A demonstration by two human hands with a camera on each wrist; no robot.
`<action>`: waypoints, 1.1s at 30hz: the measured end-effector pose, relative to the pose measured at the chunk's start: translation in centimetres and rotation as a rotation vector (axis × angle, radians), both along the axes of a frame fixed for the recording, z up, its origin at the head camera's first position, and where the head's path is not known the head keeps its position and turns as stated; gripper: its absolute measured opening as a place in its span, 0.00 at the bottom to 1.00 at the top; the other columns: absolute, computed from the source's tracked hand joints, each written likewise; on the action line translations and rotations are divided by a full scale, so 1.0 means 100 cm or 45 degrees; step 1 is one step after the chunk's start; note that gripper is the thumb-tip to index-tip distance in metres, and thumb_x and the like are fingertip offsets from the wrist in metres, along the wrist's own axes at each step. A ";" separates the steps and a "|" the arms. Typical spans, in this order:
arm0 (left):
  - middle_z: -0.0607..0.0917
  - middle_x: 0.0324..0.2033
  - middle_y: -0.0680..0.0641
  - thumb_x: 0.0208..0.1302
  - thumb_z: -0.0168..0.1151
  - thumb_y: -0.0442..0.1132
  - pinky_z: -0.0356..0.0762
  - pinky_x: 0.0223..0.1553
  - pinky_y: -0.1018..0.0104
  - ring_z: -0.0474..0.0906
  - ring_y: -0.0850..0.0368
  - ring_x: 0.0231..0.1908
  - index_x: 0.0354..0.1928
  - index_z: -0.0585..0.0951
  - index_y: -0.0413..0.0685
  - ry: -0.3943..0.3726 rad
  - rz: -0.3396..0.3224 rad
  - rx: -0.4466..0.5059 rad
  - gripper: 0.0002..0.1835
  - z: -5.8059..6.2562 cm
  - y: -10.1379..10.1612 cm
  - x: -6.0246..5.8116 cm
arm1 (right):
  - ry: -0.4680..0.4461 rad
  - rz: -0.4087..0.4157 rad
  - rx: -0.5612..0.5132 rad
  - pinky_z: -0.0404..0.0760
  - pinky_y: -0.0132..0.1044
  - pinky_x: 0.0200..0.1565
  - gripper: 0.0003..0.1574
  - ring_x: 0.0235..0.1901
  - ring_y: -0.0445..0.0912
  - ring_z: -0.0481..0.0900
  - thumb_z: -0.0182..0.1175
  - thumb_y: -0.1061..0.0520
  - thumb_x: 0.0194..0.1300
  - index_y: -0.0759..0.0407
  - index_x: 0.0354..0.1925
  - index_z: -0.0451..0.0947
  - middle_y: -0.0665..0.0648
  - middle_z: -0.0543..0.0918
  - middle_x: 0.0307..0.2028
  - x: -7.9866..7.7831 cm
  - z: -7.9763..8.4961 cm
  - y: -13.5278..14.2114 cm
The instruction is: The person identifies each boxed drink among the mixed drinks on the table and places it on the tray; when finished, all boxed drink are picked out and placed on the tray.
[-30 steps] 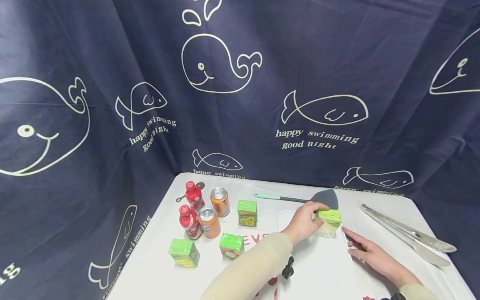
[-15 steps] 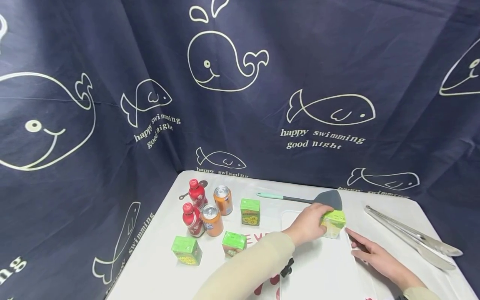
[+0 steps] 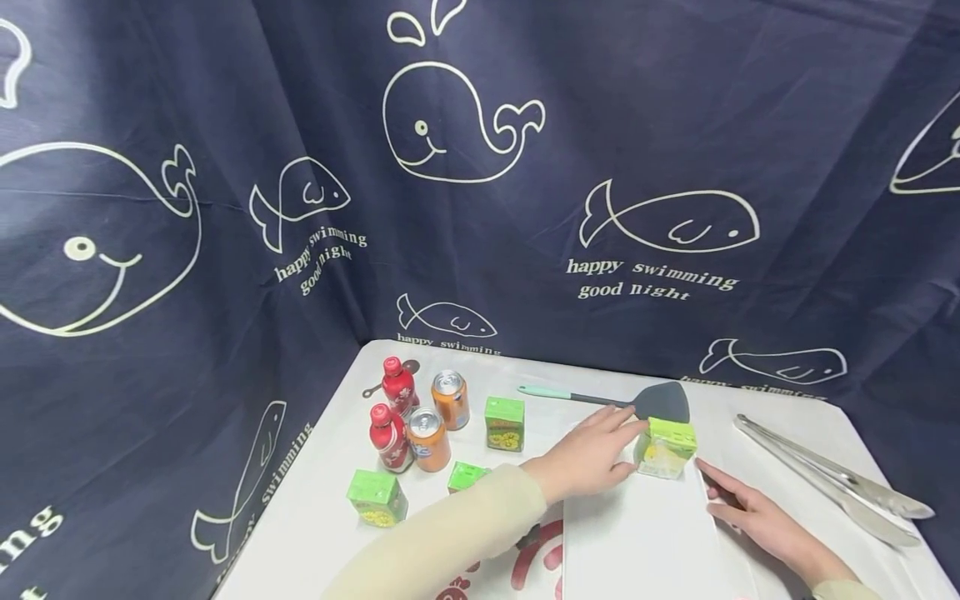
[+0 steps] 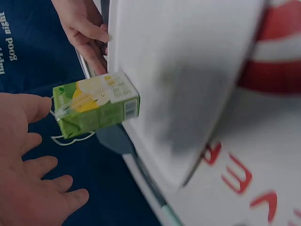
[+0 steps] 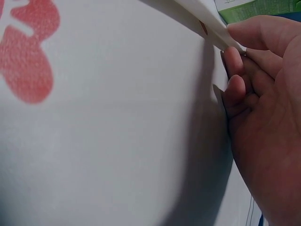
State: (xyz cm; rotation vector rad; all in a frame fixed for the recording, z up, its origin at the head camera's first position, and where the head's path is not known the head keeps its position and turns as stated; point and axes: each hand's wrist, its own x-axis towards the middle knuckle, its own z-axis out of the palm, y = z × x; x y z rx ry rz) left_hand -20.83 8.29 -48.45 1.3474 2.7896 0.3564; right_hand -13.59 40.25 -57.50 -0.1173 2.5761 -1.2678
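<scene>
A green juice carton with yellow fruit pictures stands upright at the far right corner of a white tray. Just left of the carton is my left hand, its fingers spread. In the left wrist view, a gap shows between most fingers of that hand and the carton; the thumb tip is close to its top, and contact there is unclear. My right hand holds the tray's right edge. The right wrist view shows its thumb at the rim and other fingers curled below.
Two red bottles, two orange cans and three green cartons stand on the left side of the table. A spatula lies behind the tray, metal tongs to its right. A small spoon lies behind the bottles.
My left hand has let go of the juice carton and drawn back to the left, its fingers spreading. The right hand stays at the tray's edge. The head view has shifted slightly.
</scene>
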 end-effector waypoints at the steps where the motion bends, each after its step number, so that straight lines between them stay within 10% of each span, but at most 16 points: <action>1: 0.57 0.81 0.51 0.79 0.55 0.53 0.53 0.77 0.60 0.52 0.50 0.79 0.82 0.59 0.60 0.039 -0.015 -0.023 0.34 0.000 -0.006 0.001 | 0.005 -0.003 0.001 0.68 0.16 0.54 0.46 0.54 0.21 0.68 0.62 0.48 0.75 0.66 0.79 0.57 0.74 0.65 0.73 0.000 0.000 0.000; 19: 0.55 0.82 0.49 0.82 0.43 0.61 0.45 0.78 0.42 0.39 0.46 0.81 0.80 0.65 0.63 0.144 -0.027 -0.028 0.31 0.003 -0.111 0.017 | 0.064 -0.015 -0.020 0.73 0.21 0.45 0.44 0.51 0.25 0.71 0.63 0.52 0.76 0.69 0.78 0.58 0.63 0.73 0.66 0.002 -0.003 -0.003; 33: 0.60 0.80 0.48 0.79 0.53 0.57 0.46 0.78 0.39 0.43 0.45 0.81 0.77 0.70 0.58 0.153 0.121 0.069 0.30 0.011 -0.209 0.037 | 0.025 0.010 0.014 0.72 0.17 0.49 0.46 0.53 0.18 0.67 0.62 0.50 0.76 0.70 0.78 0.55 0.79 0.61 0.73 -0.001 -0.002 -0.001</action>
